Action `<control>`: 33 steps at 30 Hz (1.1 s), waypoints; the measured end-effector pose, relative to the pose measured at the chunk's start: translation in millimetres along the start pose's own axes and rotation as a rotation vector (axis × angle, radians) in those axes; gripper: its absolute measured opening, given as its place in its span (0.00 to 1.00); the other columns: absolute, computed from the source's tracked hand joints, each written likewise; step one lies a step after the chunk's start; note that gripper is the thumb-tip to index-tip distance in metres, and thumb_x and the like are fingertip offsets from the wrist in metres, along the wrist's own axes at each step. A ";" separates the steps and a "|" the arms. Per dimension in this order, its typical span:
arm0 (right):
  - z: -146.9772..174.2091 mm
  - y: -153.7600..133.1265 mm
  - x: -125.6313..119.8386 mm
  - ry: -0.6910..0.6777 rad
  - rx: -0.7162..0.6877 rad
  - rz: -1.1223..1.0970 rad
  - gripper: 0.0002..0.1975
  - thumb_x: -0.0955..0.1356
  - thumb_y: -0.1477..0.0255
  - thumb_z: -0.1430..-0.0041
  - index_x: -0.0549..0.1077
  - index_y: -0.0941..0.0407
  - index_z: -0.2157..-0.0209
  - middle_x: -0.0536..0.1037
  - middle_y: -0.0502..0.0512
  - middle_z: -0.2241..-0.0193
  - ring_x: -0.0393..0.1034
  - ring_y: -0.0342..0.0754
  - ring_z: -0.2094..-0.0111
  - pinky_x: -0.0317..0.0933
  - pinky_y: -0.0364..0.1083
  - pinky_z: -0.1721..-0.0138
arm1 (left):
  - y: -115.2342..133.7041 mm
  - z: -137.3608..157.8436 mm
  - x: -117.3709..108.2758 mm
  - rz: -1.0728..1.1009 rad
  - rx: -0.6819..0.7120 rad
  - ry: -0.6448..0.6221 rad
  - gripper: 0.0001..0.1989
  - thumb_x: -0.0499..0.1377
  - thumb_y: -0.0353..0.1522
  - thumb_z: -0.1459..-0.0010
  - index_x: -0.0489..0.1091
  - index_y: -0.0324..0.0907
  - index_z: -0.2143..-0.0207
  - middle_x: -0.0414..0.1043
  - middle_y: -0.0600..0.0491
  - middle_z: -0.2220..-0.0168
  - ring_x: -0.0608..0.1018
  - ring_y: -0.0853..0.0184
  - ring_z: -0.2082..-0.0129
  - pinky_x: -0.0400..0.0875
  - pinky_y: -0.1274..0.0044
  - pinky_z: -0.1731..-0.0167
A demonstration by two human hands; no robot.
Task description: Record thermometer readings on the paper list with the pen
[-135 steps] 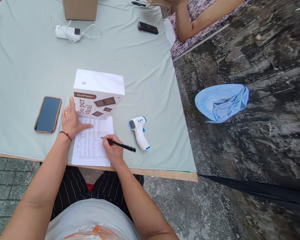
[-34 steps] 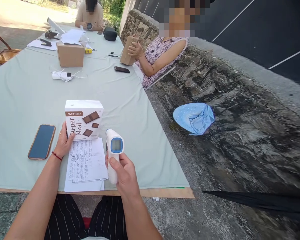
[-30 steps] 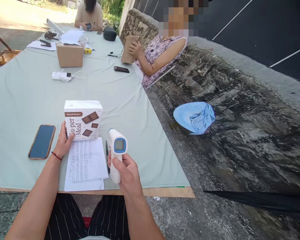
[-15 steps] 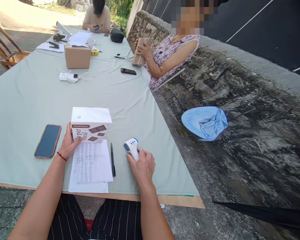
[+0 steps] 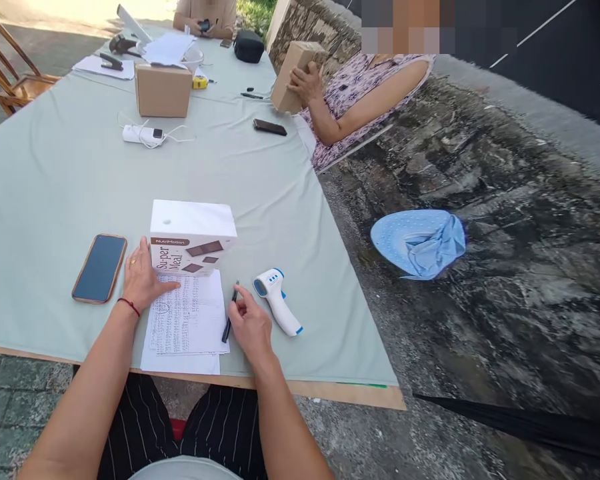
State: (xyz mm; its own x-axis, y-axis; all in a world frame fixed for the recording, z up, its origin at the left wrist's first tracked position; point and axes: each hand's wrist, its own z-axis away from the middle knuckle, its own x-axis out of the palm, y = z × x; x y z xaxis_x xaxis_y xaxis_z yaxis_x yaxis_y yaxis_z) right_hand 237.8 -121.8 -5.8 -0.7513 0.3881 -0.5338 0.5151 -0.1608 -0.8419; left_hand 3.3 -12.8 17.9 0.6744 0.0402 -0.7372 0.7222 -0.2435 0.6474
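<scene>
My right hand (image 5: 251, 323) is closed on a black pen (image 5: 229, 325), thumb and fingers around it, at the right edge of the printed sheets (image 5: 200, 317). A white and blue infrared thermometer (image 5: 283, 308) lies on its side just right of that hand. My left hand (image 5: 143, 277) is open, its fingers along the left side of a white NutriMotion box (image 5: 195, 220) and its thumb stretched out over the paper. The box stands upright at the far edge of the sheets. Left of that hand lies a phone (image 5: 99, 269) with a dark screen.
The cloth-covered table (image 5: 275, 200) also bears a brown carton (image 5: 163, 92), a white device with a cable (image 5: 143, 135), another phone (image 5: 270, 127) and a black case (image 5: 249, 46). A person at the right holds a cardboard box (image 5: 297, 77). A blue hat (image 5: 420, 243) lies beyond the table's right edge.
My right hand has let go of the thermometer, moved left and taken hold of the pen. My left thumb has come off the box's front. The person at the right has tilted the cardboard box.
</scene>
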 end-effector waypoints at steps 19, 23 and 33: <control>35.0 -30.6 3.0 -0.185 -0.126 -0.519 0.19 0.61 0.57 0.38 0.75 0.52 0.54 0.74 0.53 0.68 0.69 0.49 0.64 0.65 0.51 0.59 | 2.9 -6.0 4.0 -0.031 -0.010 -0.013 0.74 0.77 0.44 0.74 0.36 0.45 0.31 0.53 0.38 0.34 0.54 0.38 0.33 0.42 0.49 0.34; 31.6 -36.4 5.2 -0.186 0.004 -0.409 0.09 0.68 0.64 0.48 0.76 0.52 0.65 0.76 0.50 0.72 0.68 0.46 0.71 0.65 0.48 0.65 | 2.7 -8.1 4.1 -0.036 0.010 -0.011 0.72 0.77 0.45 0.72 0.37 0.45 0.31 0.54 0.40 0.34 0.55 0.39 0.33 0.43 0.50 0.34; 31.0 -41.9 12.6 -0.169 0.015 -0.374 0.05 0.66 0.67 0.50 0.72 0.52 0.76 0.73 0.47 0.79 0.63 0.43 0.77 0.61 0.46 0.70 | 3.2 -9.1 3.2 -0.031 0.011 -0.026 0.73 0.77 0.47 0.72 0.36 0.46 0.31 0.52 0.40 0.34 0.54 0.38 0.33 0.42 0.50 0.34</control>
State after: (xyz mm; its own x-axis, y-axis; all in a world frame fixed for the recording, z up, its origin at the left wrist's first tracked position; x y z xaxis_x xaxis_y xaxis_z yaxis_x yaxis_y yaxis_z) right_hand 194.0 -138.3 20.3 -0.9434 0.2680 -0.1953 0.1887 -0.0504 -0.9807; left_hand 9.2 -4.6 19.4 0.6471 0.0224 -0.7620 0.7410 -0.2536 0.6218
